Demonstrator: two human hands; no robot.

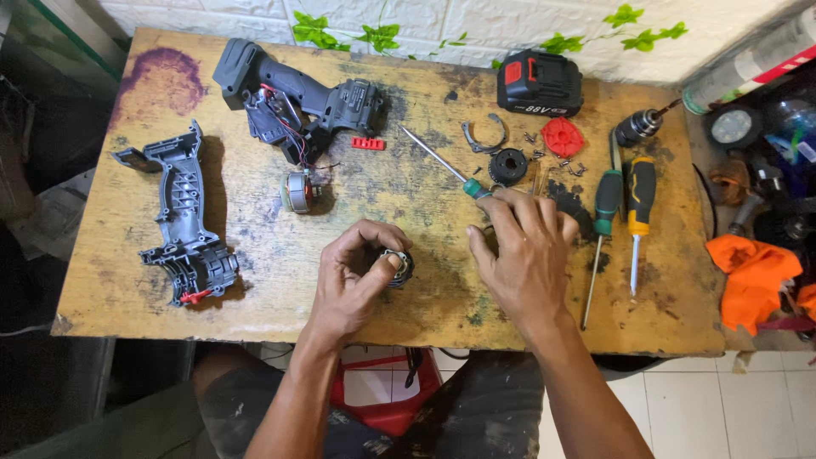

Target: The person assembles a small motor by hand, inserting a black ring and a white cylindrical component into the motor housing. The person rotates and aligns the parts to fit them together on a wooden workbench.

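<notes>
Scene: a worn wooden bench [255,289] seen from above, strewn with the parts of a taken-apart cordless drill.
Left hand: the left hand [353,276] is curled around a small round motor part [398,267], thumb and fingertips pinching its rim, near the bench's front edge.
Right hand: the right hand [523,251] lies palm down just beside it, fingers bent over the handle end of a thin green-handled screwdriver [442,163]; whether it truly grips is hidden.
Handling: the motor part looks small, stiff, metal and fairly dense, probably greasy. Its outer rim seems the safe place to hold; any fine windings or contacts would likely bend.
Screwdrivers: three, counting one green [605,212] and one yellow-and-black [640,204] lying at right.
Housing: one open drill body [297,98] with wires showing, one separate grey shell half [183,221].
Battery: one, black and red [540,82].
Other parts: one chuck [639,127], one red disc [563,136], one black ring gear [508,166], one small rotor [297,191], scattered screws too small to count.
</notes>
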